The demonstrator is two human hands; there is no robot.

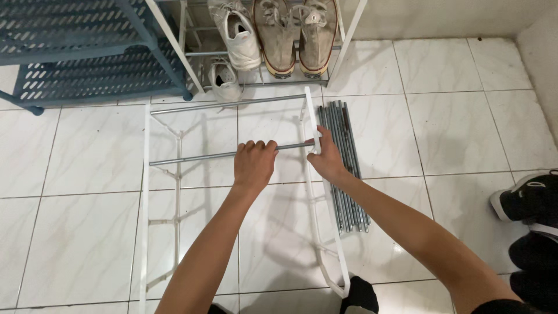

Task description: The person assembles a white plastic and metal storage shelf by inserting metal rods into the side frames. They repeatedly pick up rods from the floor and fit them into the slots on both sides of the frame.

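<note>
The floor (465, 116) is laid with large glossy white tiles, faintly veined in grey and parted by thin dark grout lines — soft glare lies across them from light overhead. A plain off-white wall (442, 17) runs along the far edge, and another pale wall (543, 64) closes the right side. At top left stands a blue plastic rack (75, 64) with slotted shelves. Beside it a white-framed shoe rack (343, 40) holds worn pale sneakers (290, 35). Black shoes (532, 197) sit at the right edge.
</note>
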